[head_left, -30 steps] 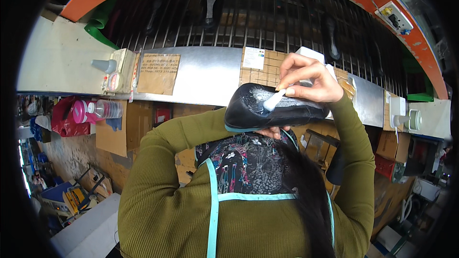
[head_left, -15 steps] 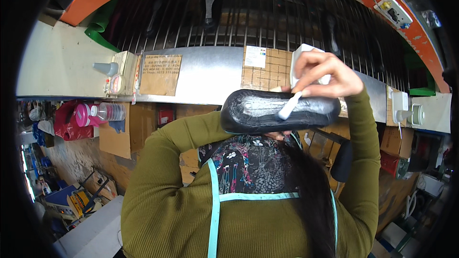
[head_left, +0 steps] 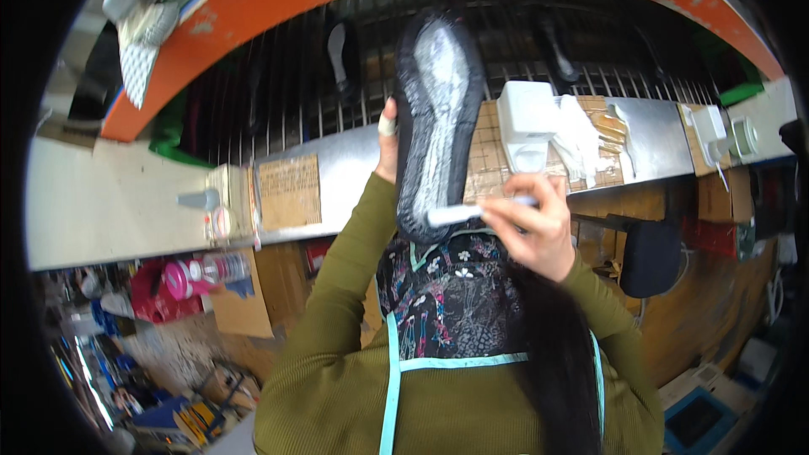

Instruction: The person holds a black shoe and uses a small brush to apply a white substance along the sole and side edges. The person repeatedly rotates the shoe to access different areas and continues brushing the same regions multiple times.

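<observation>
A black shoe upper stands on end before me, its underside facing up and streaked with a wet-looking whitish coat. My left hand grips it from the left side; the thumb shows with a light wrap on it, and the other fingers are hidden behind the shoe. In my right hand, pinched between thumb and fingers, is a small white brush. The brush head touches the near end of the underside. Just beyond my right hand, a white container rests on cardboard.
A white cloth lies right of the container on the metal ledge. Behind it is a rack of metal rods with more black shoes. A grey-nozzled bottle is at left. A dark stool stands at lower right.
The shoe has turned from lying crosswise to pointing away from me. My left hand has come into view at its left side. My right hand has moved nearer with the brush.
</observation>
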A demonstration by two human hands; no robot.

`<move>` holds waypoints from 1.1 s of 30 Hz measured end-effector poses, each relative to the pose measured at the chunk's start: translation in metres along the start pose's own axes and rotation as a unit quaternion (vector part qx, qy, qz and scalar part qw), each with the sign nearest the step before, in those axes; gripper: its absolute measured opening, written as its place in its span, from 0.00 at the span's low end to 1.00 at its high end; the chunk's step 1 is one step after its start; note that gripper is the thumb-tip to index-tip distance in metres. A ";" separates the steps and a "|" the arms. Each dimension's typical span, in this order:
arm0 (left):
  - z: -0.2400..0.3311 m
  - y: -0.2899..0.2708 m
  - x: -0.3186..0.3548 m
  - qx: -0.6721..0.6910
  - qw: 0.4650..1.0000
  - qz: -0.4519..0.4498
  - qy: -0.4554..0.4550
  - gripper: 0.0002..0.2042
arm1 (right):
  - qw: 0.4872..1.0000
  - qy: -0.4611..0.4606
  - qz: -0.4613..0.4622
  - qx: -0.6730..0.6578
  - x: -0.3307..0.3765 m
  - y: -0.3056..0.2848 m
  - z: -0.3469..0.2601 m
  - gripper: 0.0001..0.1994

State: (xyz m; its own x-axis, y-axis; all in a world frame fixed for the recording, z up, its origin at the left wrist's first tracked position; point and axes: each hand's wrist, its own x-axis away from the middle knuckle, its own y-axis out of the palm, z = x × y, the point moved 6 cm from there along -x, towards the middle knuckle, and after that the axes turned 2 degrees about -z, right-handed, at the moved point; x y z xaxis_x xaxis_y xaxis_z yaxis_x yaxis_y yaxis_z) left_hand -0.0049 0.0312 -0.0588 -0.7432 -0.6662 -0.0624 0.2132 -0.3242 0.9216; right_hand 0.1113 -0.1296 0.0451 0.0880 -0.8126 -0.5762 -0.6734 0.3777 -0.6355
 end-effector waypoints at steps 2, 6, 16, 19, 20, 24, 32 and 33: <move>-0.001 -0.002 -0.001 -0.107 0.993 0.039 0.016 0.46 | 0.992 0.021 0.076 0.097 -0.021 -0.007 0.022 0.10; -0.011 -0.006 -0.001 -0.207 0.977 0.043 -0.022 0.49 | 0.982 0.052 0.160 0.090 -0.070 -0.020 0.078 0.07; -0.034 -0.063 -0.007 -0.048 0.990 0.128 -0.042 0.38 | 0.962 0.105 0.135 0.215 -0.005 0.005 0.069 0.13; -0.034 -0.069 -0.008 -0.023 0.992 0.124 -0.032 0.32 | 0.981 0.184 0.028 -0.063 0.007 0.001 0.078 0.10; -0.040 -0.078 -0.007 0.075 0.991 0.090 -0.070 0.32 | 0.953 0.212 0.021 -0.217 0.012 0.004 0.090 0.09; -0.039 -0.121 -0.020 -0.148 0.981 0.116 0.034 0.31 | 0.814 0.369 0.119 -0.434 0.038 0.002 0.137 0.08; -0.044 -0.201 -0.133 0.231 0.959 0.165 -0.018 0.23 | 0.758 0.464 0.276 -0.366 0.081 -0.033 0.206 0.10; -0.036 -0.208 -0.151 0.219 0.963 0.155 0.005 0.23 | 0.751 0.471 0.281 -0.367 0.084 -0.038 0.216 0.11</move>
State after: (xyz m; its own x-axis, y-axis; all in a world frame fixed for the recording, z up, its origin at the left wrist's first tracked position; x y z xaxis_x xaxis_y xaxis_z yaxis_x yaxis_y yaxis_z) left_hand 0.0856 0.1756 -0.2549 -0.6808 -0.6923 0.2393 0.1343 0.2032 0.9699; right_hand 0.3034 -0.1166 -0.0904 -0.6872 -0.7003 0.1930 -0.6632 0.7133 0.2267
